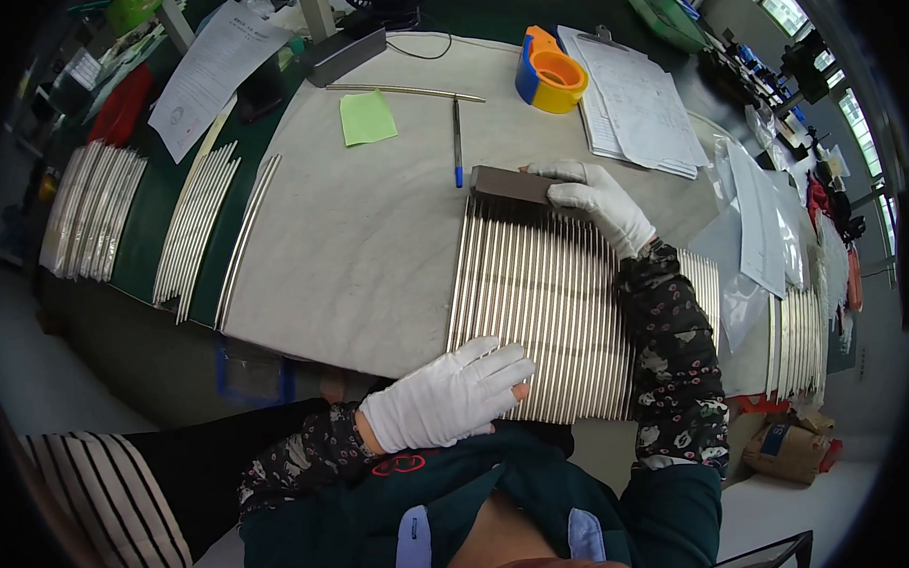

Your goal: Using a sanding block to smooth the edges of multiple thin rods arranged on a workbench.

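Note:
A wide row of thin, shiny metal rods (546, 311) lies side by side on the cloth-covered table before me. My left hand (448, 392), in a white glove, rests flat across the near left ends of the rods with its fingers stretched out. At the far ends, my gloved right hand (600, 201) grips a dark brown rectangular block (511, 186), which lies along the rod tips. One bare fingertip shows through each glove. My right forearm covers part of the row's right side, and more rods (700, 285) show beyond it.
Further rods (197, 223) and wrapped bundles (94, 211) lie at the left. Beyond the block are a pen (458, 144), a green note (368, 118), a loose rod (408, 91), a tape dispenser (549, 72) and a clipboard with papers (638, 102). Plastic bags (748, 224) lie right.

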`<state>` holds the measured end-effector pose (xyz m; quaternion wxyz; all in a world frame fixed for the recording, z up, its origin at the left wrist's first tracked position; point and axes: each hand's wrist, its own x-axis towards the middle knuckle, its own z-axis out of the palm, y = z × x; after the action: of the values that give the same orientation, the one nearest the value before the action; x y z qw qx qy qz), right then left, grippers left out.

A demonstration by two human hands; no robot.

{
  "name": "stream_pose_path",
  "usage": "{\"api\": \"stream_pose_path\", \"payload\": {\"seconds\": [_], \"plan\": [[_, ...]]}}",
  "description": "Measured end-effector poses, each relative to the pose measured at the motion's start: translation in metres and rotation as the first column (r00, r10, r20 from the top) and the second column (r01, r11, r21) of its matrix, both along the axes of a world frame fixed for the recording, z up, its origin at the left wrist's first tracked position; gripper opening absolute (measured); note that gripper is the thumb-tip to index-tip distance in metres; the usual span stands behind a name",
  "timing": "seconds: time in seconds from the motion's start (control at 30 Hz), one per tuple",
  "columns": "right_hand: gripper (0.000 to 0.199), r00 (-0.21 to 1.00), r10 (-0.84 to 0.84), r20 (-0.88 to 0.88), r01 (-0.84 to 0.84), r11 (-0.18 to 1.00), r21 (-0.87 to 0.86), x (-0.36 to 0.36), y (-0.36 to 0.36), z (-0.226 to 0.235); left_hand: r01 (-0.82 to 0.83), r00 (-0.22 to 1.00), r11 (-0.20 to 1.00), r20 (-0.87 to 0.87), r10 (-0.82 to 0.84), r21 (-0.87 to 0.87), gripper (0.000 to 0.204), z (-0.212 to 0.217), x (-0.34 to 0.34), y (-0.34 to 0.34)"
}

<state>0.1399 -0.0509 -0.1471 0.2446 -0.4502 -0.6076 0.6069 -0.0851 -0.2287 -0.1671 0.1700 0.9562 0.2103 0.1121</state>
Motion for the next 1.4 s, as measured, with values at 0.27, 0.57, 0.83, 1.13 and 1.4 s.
{"api": "stream_pose_path", "payload": {"seconds": [0.27, 0.57, 0.83, 1.13, 1.4], "plan": [[0.05, 0.993, -0.094, -0.065, 0.094, 0.995, -0.014, 0.043, -0.005, 0.005, -0.008, 1.0, 1.0, -0.002, 0.008, 0.008, 0.062, 0.003, 0.004, -0.005], [0.052, 0.998, -0.039, 0.049, 0.028, 0.979, 0.202, 0.084, -0.024, -0.006, 0.096, 0.995, 0.995, -0.026, -0.097, -0.012, 0.068, 0.01, 0.055, -0.001], [0.062, 0.992, -0.08, 0.101, 0.064, 0.986, 0.152, 0.105, -0.025, -0.003, 0.078, 0.996, 0.997, -0.03, -0.079, -0.025, 0.06, 0.005, 0.066, 0.0], [0.057, 0.992, -0.114, -0.049, 0.12, 0.983, 0.136, 0.119, -0.028, -0.003, 0.096, 0.995, 0.995, -0.017, -0.096, -0.022, 0.06, 0.006, 0.069, 0.001], [0.057, 0.99, -0.138, -0.043, 0.143, 0.979, 0.144, 0.132, -0.032, -0.004, 0.094, 0.995, 0.994, -0.025, -0.095, -0.052, 0.058, 0.006, 0.069, 0.002]]}}
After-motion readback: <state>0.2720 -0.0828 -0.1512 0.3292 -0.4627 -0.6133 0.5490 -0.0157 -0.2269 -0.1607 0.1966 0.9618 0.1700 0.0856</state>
